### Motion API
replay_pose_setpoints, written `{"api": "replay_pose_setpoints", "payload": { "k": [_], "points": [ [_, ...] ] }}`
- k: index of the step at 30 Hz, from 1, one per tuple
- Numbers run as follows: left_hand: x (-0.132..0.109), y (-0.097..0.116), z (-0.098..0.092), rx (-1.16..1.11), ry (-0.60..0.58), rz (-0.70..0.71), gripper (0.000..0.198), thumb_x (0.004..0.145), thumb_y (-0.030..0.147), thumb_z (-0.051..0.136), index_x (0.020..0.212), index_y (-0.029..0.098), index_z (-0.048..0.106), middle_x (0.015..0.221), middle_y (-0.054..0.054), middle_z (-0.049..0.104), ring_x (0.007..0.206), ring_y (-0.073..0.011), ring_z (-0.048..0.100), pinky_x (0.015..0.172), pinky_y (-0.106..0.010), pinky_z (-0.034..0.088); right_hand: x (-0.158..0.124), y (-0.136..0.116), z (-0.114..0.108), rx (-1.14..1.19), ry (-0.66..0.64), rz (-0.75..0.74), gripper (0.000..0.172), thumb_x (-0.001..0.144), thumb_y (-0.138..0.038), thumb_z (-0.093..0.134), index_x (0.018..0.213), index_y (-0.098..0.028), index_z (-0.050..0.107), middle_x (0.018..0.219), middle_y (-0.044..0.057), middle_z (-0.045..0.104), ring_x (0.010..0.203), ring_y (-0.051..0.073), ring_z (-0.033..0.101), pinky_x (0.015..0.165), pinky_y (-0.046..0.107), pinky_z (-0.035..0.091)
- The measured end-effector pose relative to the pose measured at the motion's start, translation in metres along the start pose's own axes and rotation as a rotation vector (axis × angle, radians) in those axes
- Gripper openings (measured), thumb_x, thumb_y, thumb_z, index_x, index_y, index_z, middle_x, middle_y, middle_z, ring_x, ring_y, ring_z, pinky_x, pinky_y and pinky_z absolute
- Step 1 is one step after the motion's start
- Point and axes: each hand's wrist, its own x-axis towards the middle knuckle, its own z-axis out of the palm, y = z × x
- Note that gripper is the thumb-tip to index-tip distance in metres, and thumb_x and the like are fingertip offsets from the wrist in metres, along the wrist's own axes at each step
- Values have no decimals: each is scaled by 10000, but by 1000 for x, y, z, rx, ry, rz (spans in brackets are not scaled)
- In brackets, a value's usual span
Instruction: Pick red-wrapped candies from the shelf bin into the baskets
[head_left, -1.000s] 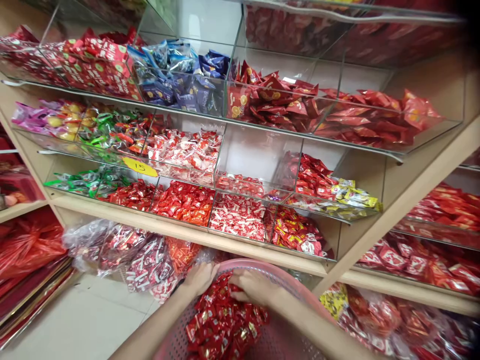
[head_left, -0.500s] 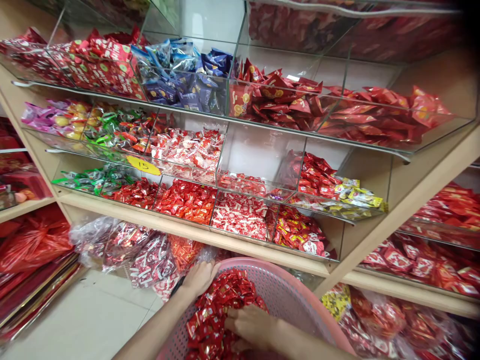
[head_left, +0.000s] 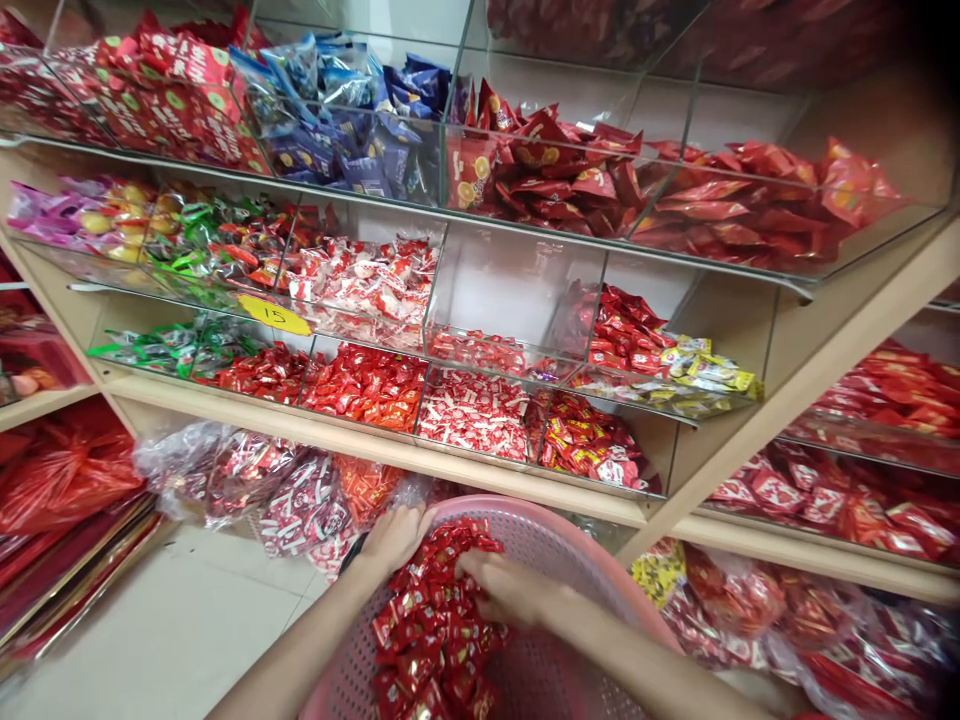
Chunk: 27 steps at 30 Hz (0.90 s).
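Note:
A pink perforated plastic basket (head_left: 570, 560) sits low in front of me, holding a heap of small red wrapped candies (head_left: 435, 630). My left hand (head_left: 391, 538) grips the basket's far-left rim with curled fingers. My right hand (head_left: 504, 588) lies on top of the candy heap inside the basket, fingers bent down into the wrappers; whether it holds any is hidden. Right above the basket, clear acrylic shelf bins (head_left: 480, 410) hold red and white candies.
Tiered clear bins carry red, blue (head_left: 337, 120), green (head_left: 195, 240) and yellow (head_left: 705, 370) sweets, with a yellow "15" price tag (head_left: 274, 315). Bulk bags of candy (head_left: 285, 490) lie under the wooden shelf (head_left: 390, 455). Red bags (head_left: 60, 480) sit at left. The floor is pale tile (head_left: 165, 630).
My right hand pulled back toward me in the candy heap, then pushed forward again to its far side. My left hand stayed on the rim. The view tilted slightly down.

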Motion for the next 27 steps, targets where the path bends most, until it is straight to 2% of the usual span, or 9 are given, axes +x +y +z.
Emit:
{"api": "replay_pose_setpoints", "payload": {
  "k": [3, 6, 12, 19, 23, 27],
  "points": [
    [-1, 1, 0, 1, 2, 1, 616, 862, 511, 35, 983, 182, 542, 847, -117, 652, 857, -260, 621, 737, -375, 451, 4, -15, 7, -271, -22, -89, 292, 729, -151, 498, 1017, -178, 460, 971, 59, 577, 728, 153, 586, 569, 239, 425],
    [-1, 0, 0, 2, 6, 0, 616, 863, 509, 36, 980, 180, 543, 851, -116, 654, 863, -257, 620, 736, -367, 451, 8, -20, 13, -474, 20, -189, 192, 799, -182, 447, 991, -176, 451, 911, 55, 563, 638, 140, 586, 468, 234, 407],
    [0, 0, 0, -1, 7, -2, 620, 862, 511, 38, 990, 177, 544, 849, -117, 655, 863, -263, 619, 726, -368, 451, 12, -16, 20, -606, 104, -250, 180, 825, -176, 438, 1005, -183, 434, 1000, 75, 507, 761, 168, 587, 446, 227, 436],
    [2, -2, 3, 2, -15, 0, 619, 861, 517, 44, 994, 173, 540, 857, -114, 647, 848, -244, 620, 717, -342, 448, 13, -9, 14, -518, 78, -154, 239, 796, -226, 513, 1018, -190, 433, 1079, 86, 453, 818, 163, 557, 553, 239, 475],
    [2, -3, 2, -12, -11, 2, 627, 860, 520, 41, 964, 170, 550, 855, -114, 648, 853, -245, 621, 727, -339, 445, 9, 1, 4, -319, 21, -123, 351, 736, -268, 599, 1033, -180, 434, 1073, 70, 450, 884, 168, 539, 671, 251, 477],
    [1, -1, 0, -17, -16, -4, 612, 860, 521, 48, 977, 178, 541, 857, -113, 652, 851, -255, 622, 722, -356, 446, 5, 12, -7, -59, 82, -87, 296, 780, -306, 552, 1028, -178, 454, 1040, 58, 479, 878, 155, 528, 744, 270, 461]
  ]
}}
